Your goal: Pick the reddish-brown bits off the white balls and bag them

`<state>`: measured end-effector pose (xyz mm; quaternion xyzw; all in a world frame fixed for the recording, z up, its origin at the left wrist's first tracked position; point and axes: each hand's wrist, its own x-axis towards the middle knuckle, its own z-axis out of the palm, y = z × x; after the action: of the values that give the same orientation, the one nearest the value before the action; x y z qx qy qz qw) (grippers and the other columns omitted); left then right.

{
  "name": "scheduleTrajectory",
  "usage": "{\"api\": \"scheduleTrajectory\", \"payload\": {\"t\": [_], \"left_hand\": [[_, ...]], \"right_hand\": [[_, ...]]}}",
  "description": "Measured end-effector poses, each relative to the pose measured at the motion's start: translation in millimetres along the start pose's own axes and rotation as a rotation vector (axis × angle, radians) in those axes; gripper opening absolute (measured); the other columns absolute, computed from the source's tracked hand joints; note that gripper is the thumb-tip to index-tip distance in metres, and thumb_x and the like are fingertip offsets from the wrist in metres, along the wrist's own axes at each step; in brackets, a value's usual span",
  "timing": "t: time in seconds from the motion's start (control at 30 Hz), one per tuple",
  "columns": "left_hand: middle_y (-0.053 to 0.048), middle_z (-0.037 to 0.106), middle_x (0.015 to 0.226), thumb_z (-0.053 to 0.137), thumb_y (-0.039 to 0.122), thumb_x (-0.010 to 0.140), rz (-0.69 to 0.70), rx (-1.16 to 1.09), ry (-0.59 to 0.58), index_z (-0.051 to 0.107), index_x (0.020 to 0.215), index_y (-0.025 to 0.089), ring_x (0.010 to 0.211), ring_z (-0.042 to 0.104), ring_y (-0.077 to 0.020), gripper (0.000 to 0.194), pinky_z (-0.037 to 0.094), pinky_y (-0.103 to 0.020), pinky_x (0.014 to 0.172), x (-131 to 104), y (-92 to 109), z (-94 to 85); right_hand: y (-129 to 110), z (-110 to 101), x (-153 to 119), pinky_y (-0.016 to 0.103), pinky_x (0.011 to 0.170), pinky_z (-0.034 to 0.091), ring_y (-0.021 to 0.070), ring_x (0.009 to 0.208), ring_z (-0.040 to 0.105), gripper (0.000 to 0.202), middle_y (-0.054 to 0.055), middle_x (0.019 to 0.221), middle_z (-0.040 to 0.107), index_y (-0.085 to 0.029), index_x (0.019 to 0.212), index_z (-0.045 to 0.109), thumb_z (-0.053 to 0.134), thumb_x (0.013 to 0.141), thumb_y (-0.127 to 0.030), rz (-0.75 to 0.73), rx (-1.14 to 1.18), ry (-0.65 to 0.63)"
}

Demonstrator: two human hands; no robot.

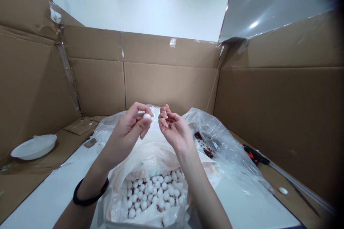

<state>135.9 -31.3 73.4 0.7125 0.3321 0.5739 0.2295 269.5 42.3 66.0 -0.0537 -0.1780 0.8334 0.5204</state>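
Observation:
My left hand (135,121) pinches a small white ball (147,116) between thumb and fingers. Just to its right, my right hand (173,127) is palm up with curled fingers, cupping small dark red bits (170,122). Below both hands, a plastic-lined container (115,204) holds several white balls (150,189) with red bits scattered among them. More dark red pieces (204,145) lie in clear plastic right of my right hand.
Cardboard walls (169,86) stand on three sides. A white dish (34,147) sits at the left. Crumpled clear plastic (228,157) spreads to the right, near a black and red tool (255,155), a metal rod (301,186) and a white piece (283,190).

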Motion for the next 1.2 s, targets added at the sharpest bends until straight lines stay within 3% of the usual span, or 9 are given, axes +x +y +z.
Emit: {"api": "scheduleTrajectory", "payload": {"t": [0.1, 0.23, 0.33, 0.5, 0.67, 0.77, 0.93, 1.07, 1.2], "left_hand": [[0.004, 0.042, 0.056, 0.046, 0.033, 0.093, -0.015, 0.157, -0.087, 0.06, 0.095, 0.023, 0.052, 0.038, -0.011, 0.018, 0.031, -0.022, 0.051, -1, 5, -3.6], [0.0, 0.059, 0.062, 0.052, 0.03, 0.09, -0.045, 0.387, -0.431, 0.072, 0.099, 0.025, 0.056, 0.049, -0.0136, 0.023, 0.032, -0.023, 0.053, -5, 10, -9.8], [0.001, 0.062, 0.06, 0.053, 0.03, 0.089, -0.07, 0.455, -0.546, 0.071, 0.107, 0.028, 0.053, 0.051, -0.0134, 0.025, 0.031, -0.022, 0.052, -6, 9, -11.5], [0.003, 0.048, 0.057, 0.046, 0.031, 0.091, -0.109, 0.376, -0.435, 0.071, 0.096, 0.024, 0.05, 0.04, -0.0109, 0.026, 0.029, -0.021, 0.047, -1, 5, -8.9], [0.004, 0.043, 0.064, 0.051, 0.03, 0.087, -0.298, -0.003, -0.147, 0.063, 0.095, 0.022, 0.05, 0.038, -0.0078, 0.016, 0.027, -0.017, 0.042, 14, -11, -5.9], [0.005, 0.041, 0.066, 0.055, 0.023, 0.082, -0.44, -0.265, -0.034, 0.058, 0.091, 0.02, 0.045, 0.033, -0.0042, 0.011, 0.019, -0.014, 0.037, 23, -24, -5.8], [0.004, 0.043, 0.067, 0.055, 0.011, 0.073, -0.483, -0.466, -0.013, 0.054, 0.074, 0.015, 0.044, 0.032, -0.0016, 0.004, 0.018, -0.01, 0.033, 29, -33, -7.6], [0.005, 0.04, 0.063, 0.057, 0.016, 0.079, -0.533, -0.533, 0.001, 0.054, 0.075, 0.015, 0.043, 0.03, -0.0016, 0.005, 0.02, -0.009, 0.032, 30, -33, -8.6], [0.006, 0.033, 0.062, 0.059, 0.025, 0.084, -0.547, -0.693, 0.014, 0.058, 0.084, 0.016, 0.042, 0.03, -0.0017, 0.009, 0.021, -0.009, 0.03, 32, -39, -10.2]], "right_hand": [[-1, 0, 0, 0.015, 0.039, 0.033, 0.0076, 0.052, 0.04, 0.021, 0.001, 0.072, 0.052, -0.018, 0.08, 0.051, 0.039, 0.078, -0.001, -0.009, 0.003, 0.02], [-3, -3, -1, 0.018, 0.04, 0.035, 0.0097, 0.055, 0.043, 0.023, 0.003, 0.074, 0.051, -0.017, 0.081, 0.053, 0.039, 0.07, -0.003, -0.05, -0.024, 0.011], [-3, -4, -1, 0.019, 0.041, 0.036, 0.0101, 0.056, 0.043, 0.027, 0.003, 0.074, 0.051, -0.017, 0.08, 0.054, 0.039, 0.065, 0.0, -0.059, -0.03, -0.011], [-1, -2, 0, 0.015, 0.039, 0.036, 0.0075, 0.052, 0.041, 0.028, 0.002, 0.072, 0.05, -0.017, 0.078, 0.052, 0.037, 0.071, 0.005, -0.012, -0.015, -0.019], [1, 1, 0, 0.013, 0.037, 0.033, 0.0051, 0.048, 0.038, 0.022, 0.0, 0.071, 0.052, -0.016, 0.084, 0.053, 0.036, 0.087, -0.002, 0.039, 0.038, -0.019], [4, 0, 1, 0.014, 0.034, 0.026, 0.0055, 0.043, 0.031, 0.02, -0.005, 0.061, 0.043, -0.015, 0.089, 0.054, 0.035, 0.093, -0.01, 0.06, 0.046, -0.059], [7, -6, 4, 0.015, 0.033, 0.024, 0.0072, 0.041, 0.026, 0.021, -0.008, 0.054, 0.029, -0.014, 0.102, 0.057, 0.038, 0.092, -0.017, 0.051, -0.012, -0.139], [7, -7, 4, 0.017, 0.033, 0.024, 0.0076, 0.042, 0.027, 0.031, -0.008, 0.055, 0.029, -0.009, 0.106, 0.055, 0.032, 0.086, -0.01, 0.082, -0.044, -0.187], [9, -3, 3, 0.015, 0.033, 0.022, 0.0061, 0.041, 0.026, 0.025, -0.008, 0.055, 0.029, -0.013, 0.098, 0.055, 0.033, 0.089, -0.007, 0.094, -0.088, -0.206]]}}
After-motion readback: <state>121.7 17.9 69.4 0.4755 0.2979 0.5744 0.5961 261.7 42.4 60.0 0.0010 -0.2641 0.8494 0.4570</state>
